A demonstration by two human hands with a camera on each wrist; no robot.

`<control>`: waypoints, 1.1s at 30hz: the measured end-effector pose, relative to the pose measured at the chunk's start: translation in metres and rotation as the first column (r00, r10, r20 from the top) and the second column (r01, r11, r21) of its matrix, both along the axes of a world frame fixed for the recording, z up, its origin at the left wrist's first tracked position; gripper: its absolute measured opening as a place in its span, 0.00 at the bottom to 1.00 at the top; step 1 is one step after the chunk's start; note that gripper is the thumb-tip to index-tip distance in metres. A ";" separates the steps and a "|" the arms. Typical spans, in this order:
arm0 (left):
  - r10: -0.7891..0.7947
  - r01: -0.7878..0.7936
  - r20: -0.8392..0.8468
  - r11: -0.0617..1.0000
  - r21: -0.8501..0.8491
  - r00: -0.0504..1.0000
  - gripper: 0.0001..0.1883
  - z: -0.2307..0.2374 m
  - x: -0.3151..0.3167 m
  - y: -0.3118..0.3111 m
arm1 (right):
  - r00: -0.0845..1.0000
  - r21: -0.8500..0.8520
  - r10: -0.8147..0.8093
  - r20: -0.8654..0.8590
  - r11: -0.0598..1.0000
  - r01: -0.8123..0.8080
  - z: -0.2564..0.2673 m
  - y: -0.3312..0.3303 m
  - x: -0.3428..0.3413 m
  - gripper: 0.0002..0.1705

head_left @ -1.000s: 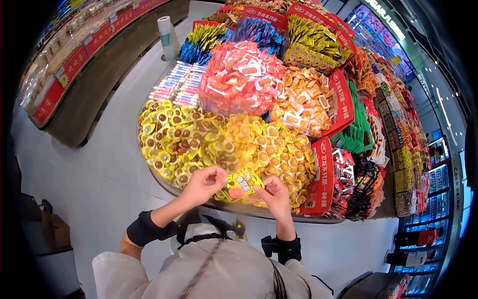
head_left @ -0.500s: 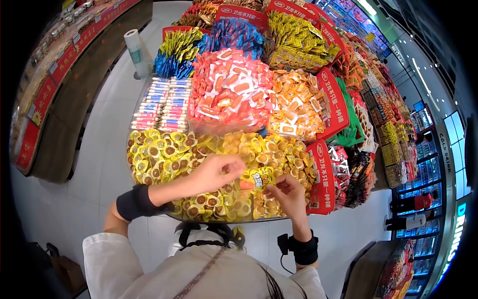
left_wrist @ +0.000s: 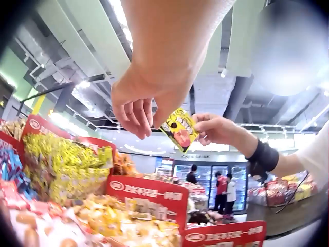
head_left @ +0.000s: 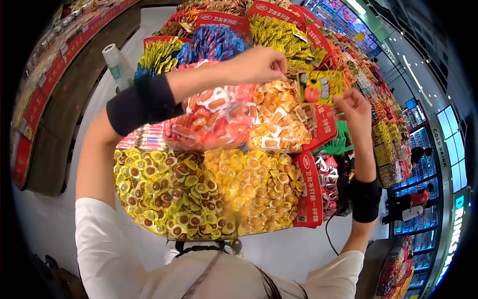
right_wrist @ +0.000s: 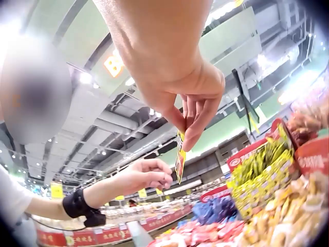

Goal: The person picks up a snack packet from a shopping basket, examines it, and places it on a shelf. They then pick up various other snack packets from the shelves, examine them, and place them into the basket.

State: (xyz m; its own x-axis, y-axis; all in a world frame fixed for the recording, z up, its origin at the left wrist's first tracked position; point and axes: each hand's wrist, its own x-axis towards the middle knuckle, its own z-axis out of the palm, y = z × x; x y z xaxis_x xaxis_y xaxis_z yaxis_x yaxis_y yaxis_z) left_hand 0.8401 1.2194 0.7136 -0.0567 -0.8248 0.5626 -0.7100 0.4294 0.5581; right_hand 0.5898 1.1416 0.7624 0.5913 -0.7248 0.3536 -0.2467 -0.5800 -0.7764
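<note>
A small yellow packet (head_left: 320, 87) with dark print and a red-pink picture is held up over the candy display. My right hand (head_left: 354, 107) pinches it at its lower right corner between thumb and fingers. To the packet's left, my left hand (head_left: 266, 65) hangs with fingers loosely curled and nothing in them, a small gap apart from it in the head view. The right wrist view has the packet (right_wrist: 180, 157) nearly edge-on below the right fingers, with the left hand (right_wrist: 144, 176) beside its lower end. Under the arms lie red-wrapped snacks (head_left: 209, 127) and orange-wrapped ones (head_left: 279, 117).
Yellow-wrapped round candies (head_left: 249, 189) fill the front bins. Red signs (head_left: 309, 189) stand along the right side. A plastic bag roll (head_left: 115, 65) is at the back left, beyond it a long counter (head_left: 55, 124). People in the distance (head_left: 418, 198) are near drink fridges.
Both hands have risen and moved forward and right over the display, the packet staying in the right hand. My left hand, at the packet's left side a second ago, is apart from it now.
</note>
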 end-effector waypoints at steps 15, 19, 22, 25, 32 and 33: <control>0.411 -0.419 0.407 0.905 -0.074 0.816 0.13 0.003 0.024 -0.234 | 0.918 -0.201 -0.395 -0.032 0.902 0.381 0.005 -0.251 0.128 0.09; 0.468 -0.457 0.464 0.878 -0.144 0.752 0.13 -0.020 0.030 -0.274 | 0.870 -0.310 -0.493 -0.024 0.831 0.462 -0.018 -0.263 0.133 0.08; 0.508 -0.491 0.399 0.858 -0.152 0.764 0.13 -0.028 0.035 -0.284 | 0.888 -0.249 -0.458 0.031 0.857 0.451 -0.022 -0.264 0.137 0.07; 0.537 -0.525 0.360 0.840 -0.140 0.763 0.13 -0.030 0.040 -0.282 | 0.904 -0.210 -0.424 0.057 0.880 0.426 -0.029 -0.259 0.143 0.07; 0.558 -0.567 0.212 0.823 -0.018 0.802 0.14 -0.030 0.052 -0.284 | 0.896 -0.345 -0.441 -0.046 0.849 0.400 -0.046 -0.244 0.160 0.09; 0.558 -0.564 0.205 0.825 -0.031 0.804 0.14 -0.031 0.053 -0.285 | 0.896 -0.341 -0.438 -0.070 0.855 0.391 -0.048 -0.242 0.163 0.09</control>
